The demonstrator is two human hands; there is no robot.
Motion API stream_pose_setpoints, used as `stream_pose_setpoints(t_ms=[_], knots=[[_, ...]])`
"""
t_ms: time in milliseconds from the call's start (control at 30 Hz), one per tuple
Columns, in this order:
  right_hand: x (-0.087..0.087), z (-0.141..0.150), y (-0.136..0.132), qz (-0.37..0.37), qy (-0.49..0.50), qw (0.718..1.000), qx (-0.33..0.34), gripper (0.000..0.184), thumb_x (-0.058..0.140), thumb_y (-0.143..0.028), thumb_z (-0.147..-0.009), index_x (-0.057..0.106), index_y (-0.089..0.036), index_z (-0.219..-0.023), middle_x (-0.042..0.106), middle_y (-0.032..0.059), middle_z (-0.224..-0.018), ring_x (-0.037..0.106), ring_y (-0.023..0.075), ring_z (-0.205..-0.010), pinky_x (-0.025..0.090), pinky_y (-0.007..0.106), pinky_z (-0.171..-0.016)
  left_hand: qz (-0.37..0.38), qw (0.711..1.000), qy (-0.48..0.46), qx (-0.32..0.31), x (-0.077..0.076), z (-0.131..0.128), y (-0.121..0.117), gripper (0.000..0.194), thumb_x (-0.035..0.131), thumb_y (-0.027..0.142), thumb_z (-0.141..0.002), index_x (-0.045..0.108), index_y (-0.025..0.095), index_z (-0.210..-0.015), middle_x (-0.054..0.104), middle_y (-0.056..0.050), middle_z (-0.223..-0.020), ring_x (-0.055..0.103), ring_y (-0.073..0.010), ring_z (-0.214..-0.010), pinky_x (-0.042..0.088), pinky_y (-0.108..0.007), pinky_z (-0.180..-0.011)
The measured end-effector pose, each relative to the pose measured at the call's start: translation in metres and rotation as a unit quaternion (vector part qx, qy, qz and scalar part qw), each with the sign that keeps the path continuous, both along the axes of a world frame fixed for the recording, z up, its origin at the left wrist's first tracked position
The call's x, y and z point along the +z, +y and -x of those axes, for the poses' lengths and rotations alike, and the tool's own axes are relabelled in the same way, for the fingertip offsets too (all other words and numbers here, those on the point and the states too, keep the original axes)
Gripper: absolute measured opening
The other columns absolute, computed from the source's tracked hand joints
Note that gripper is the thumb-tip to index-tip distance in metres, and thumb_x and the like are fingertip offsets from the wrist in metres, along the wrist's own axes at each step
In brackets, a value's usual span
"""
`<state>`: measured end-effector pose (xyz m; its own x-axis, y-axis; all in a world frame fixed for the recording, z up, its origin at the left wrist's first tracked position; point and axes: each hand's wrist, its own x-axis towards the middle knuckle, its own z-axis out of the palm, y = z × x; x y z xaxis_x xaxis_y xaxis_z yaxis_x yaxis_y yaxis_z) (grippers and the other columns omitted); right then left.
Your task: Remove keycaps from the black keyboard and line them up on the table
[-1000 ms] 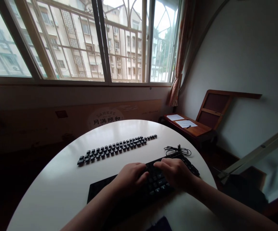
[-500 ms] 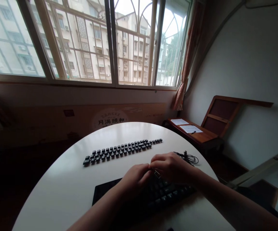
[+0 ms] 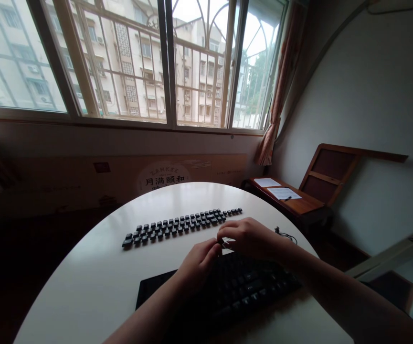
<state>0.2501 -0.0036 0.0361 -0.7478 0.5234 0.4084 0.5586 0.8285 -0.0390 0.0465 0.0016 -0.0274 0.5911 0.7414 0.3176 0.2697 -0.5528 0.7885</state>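
A black keyboard [image 3: 249,282] lies on the round white table [image 3: 84,272], partly covered by my forearms. My left hand [image 3: 201,258] is above its back edge, thumb and fingers pinched on a small dark piece [image 3: 219,240] that looks like a keycap, mostly hidden. My right hand [image 3: 247,237] meets it fingertip to fingertip, closed on a thin wire tool [image 3: 227,244] that looks like a keycap puller. Beyond the hands, black keycaps [image 3: 177,225] stand in slanting rows.
The keyboard's coiled cable [image 3: 287,235] lies at the right, partly behind my right arm. A wooden chair [image 3: 308,203] with paper sheets [image 3: 284,193] and a pen on its seat stands at the back right. Barred windows [image 3: 138,62] span the far wall.
Both hands were low over the keyboard, apart; they have come together and risen off the keys towards the keycap rows. The wire tool now shows between them. The view has shifted left.
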Motion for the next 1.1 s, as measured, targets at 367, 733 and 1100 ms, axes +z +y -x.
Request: stream_pose_setpoints(t_ms=[367, 733, 1100], knots=[[-0.005, -0.041, 0.105, 0.043, 0.018, 0.960, -0.277, 0.014, 0.068, -0.021, -0.085, 0.071, -0.021, -0.099, 0.072, 0.0054, -0.103, 0.066, 0.0222, -0.092, 0.046, 0.030, -0.079, -0.016, 0.991, 0.134, -0.008, 0.005, -0.002, -0.005, 0.057, 0.017, 0.059, -0.097, 0.041, 0.020, -0.063, 0.046, -0.001, -0.060, 0.045, -0.0155, -0.058, 0.037, -0.027, -0.057], [-0.076, -0.055, 0.128, 0.143, 0.000, 0.952, -0.271, 0.015, 0.067, -0.025, -0.080, 0.074, -0.023, -0.093, 0.074, 0.0033, -0.093, 0.066, 0.0212, -0.086, 0.045, 0.027, -0.072, -0.013, 0.989, 0.145, -0.022, 0.004, -0.001, -0.007, 0.051, 0.022, 0.053, -0.098, 0.036, 0.020, -0.062, 0.042, 0.001, -0.060, 0.040, -0.0151, -0.057, 0.032, -0.027, -0.057], [-0.084, -0.061, 0.129, 0.167, 0.038, 0.956, -0.236, 0.022, 0.065, -0.026, -0.081, 0.073, -0.024, -0.102, 0.075, 0.0006, -0.094, 0.067, 0.0192, -0.086, 0.045, 0.026, -0.077, -0.001, 0.989, 0.142, -0.032, 0.006, 0.000, -0.005, 0.054, 0.020, 0.057, -0.099, 0.036, 0.020, -0.063, 0.039, 0.002, -0.060, 0.038, -0.0139, -0.057, 0.031, -0.027, -0.057]])
